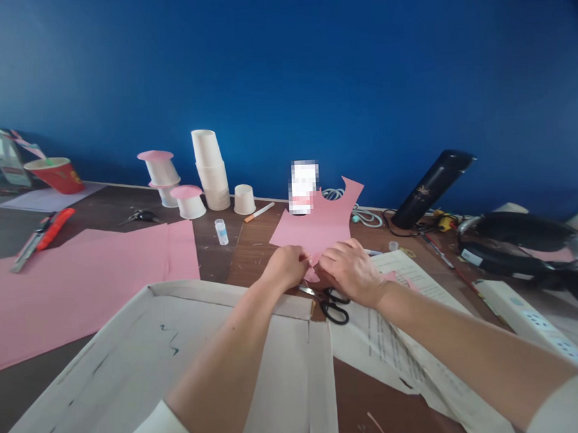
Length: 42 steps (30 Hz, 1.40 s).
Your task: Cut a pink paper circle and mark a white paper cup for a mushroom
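A pink paper sheet (313, 225) with curved cut-outs along its far edge stands tilted in front of me. My left hand (288, 266) is closed in a pinch at the sheet's near edge, where a small pink paper piece (312, 275) hangs between my hands. From the other side, my right hand (351, 270) has its fingers curled onto the same paper; its fingertips are partly hidden. Black-handled scissors (335, 311) lie just below the right hand, blades pointing left.
A white box lid (146, 350) fills the near left, beside large pink sheets (104, 269) with a utility knife (43, 237). Paper cups (215, 181), a glue bottle (221, 232) and a propped phone (303, 184) stand behind. Printed pages (385, 346) and a power strip (533, 321) lie right.
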Available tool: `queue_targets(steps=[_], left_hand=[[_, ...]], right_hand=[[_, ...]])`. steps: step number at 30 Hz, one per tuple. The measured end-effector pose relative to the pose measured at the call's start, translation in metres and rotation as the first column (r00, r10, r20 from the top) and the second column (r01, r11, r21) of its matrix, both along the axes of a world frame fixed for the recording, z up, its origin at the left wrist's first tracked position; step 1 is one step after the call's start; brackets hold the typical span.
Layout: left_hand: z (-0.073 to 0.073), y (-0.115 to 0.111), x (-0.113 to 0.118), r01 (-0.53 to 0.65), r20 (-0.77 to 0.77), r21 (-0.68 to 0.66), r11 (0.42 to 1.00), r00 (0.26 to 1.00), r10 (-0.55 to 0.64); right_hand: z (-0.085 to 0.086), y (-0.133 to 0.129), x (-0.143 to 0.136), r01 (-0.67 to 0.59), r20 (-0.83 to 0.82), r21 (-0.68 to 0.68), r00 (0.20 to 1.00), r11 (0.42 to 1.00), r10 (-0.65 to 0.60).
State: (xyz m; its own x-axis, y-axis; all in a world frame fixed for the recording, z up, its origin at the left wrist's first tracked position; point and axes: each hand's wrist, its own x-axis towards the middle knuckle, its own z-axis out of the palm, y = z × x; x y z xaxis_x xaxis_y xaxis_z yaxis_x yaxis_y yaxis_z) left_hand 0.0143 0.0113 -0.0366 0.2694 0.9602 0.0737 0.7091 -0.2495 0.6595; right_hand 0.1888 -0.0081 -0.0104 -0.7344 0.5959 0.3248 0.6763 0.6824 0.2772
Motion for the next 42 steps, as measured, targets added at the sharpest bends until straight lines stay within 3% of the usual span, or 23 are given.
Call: queue_targets(steps=[14, 17, 19, 21, 22, 25, 28, 31, 34, 42], left_hand=[[0.002, 0.0, 0.001, -0.007, 0.008, -0.04, 0.999, 1.0, 0.008], [0.002, 0.0, 0.0, 0.0, 0.018, -0.022, 1.0, 1.0, 0.001], [0.002, 0.0, -0.001, 0.013, 0.038, -0.008, 1.0, 0.999, -0.013], [0.002, -0.001, -0.002, 0.025, 0.057, -0.006, 1.0, 0.998, -0.025], [0.002, -0.001, -0.002, 0.03, 0.062, -0.006, 1.0, 0.998, -0.03], [0.001, 0.0, -0.002, 0.042, 0.049, 0.023, 0.999, 0.998, -0.043], [0.0, 0.0, -0.002, 0.048, 0.042, 0.038, 0.998, 0.998, -0.049], [0.0, 0.0, -0.002, 0.043, 0.056, 0.017, 0.999, 0.997, -0.044], [0.001, 0.0, -0.002, 0.037, 0.059, 0.011, 0.999, 0.998, -0.038], [0.001, 0.0, -0.002, 0.043, 0.061, 0.001, 0.999, 0.997, -0.043]], right_hand=[[0.001, 0.002, -0.001, -0.115, 0.095, -0.024, 0.989, 0.993, 0.117], [0.004, 0.0, 0.003, -0.049, -0.011, -0.082, 0.999, 0.995, 0.049], [0.004, -0.002, 0.005, 0.051, -0.177, -0.18, 0.981, 0.982, -0.083], [0.003, -0.003, 0.007, 0.128, -0.356, -0.384, 0.893, 0.914, -0.274], [0.002, -0.003, 0.007, 0.13, -0.409, -0.518, 0.831, 0.845, -0.378], [-0.001, -0.001, 0.007, 0.014, -0.408, -0.842, 0.637, 0.539, -0.654], [-0.004, 0.0, 0.008, -0.199, -0.329, -0.944, 0.49, 0.264, -0.807], [-0.007, 0.001, 0.011, -0.405, -0.273, -0.91, 0.423, 0.089, -0.864], [-0.009, 0.0, 0.013, -0.482, -0.262, -0.875, 0.398, 0.042, -0.879], [-0.011, -0.005, 0.014, -0.464, -0.29, -0.883, 0.417, 0.073, -0.862]])
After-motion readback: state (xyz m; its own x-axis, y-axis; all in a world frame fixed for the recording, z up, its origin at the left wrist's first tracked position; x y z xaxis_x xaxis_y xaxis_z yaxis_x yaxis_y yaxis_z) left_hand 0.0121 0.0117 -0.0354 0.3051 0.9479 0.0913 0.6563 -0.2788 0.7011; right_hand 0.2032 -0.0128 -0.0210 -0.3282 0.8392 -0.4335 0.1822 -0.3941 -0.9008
